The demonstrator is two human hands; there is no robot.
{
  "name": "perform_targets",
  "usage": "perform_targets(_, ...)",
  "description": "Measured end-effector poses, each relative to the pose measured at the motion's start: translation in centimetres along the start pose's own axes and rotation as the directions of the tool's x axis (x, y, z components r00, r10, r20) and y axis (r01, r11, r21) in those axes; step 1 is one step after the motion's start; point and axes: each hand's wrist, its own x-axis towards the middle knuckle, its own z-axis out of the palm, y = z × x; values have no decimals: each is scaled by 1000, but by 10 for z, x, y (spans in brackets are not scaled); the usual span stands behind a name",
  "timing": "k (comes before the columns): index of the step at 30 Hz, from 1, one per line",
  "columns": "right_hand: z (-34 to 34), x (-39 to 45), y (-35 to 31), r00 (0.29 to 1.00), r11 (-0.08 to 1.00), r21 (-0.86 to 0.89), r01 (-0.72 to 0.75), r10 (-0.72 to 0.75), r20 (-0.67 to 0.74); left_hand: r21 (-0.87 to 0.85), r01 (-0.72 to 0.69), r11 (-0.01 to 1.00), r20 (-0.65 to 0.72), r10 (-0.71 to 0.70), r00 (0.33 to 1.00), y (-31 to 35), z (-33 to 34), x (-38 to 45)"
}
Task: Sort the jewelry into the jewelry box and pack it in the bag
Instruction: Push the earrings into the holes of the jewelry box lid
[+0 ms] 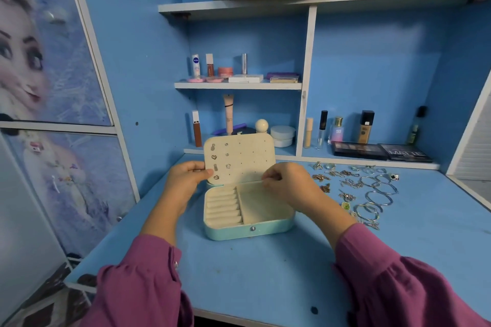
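On the blue counter, the left hand gripped the cream lid of the turquoise jewelry box; the right hand pinched something unseen. Steadying the lid seemed wise while seating studs.

A blue desk carries the things. Near its middle sits a pale turquoise jewelry box, lid raised toward the far side. To the right, loose jewelry lies spread on the bare surface: small earrings and pendants nearer the box, silver bangles further right, rings along the far edge. Two dark eyeshadow palettes lie on the low ledge beyond.
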Motion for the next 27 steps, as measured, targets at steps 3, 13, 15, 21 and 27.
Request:
perform_targets(3,18,8,-15,999,998,60,19,-17,-29,-3,-19,1000,7,19,1000,-1,-2,1)
perform_targets(13,55,29,-45,995,989,-148,-1,-14,-102,72,9,997,-8,-9,1000,-1,-3,2)
perform_targets(15,58,30,-45,993,982,-189,-2,-20,-114,67,26,997,-7,-25,1000,0,-2,2)
perform_targets(21,59,29,-39,991,986,-164,9,-31,-132,35,42,999,3,-42,999,4,-2,-1)
perform_targets(27,60,28,-39,982,983,-183,20,-53,-181,-5,83,997,45,-83,996,5,-4,-2)
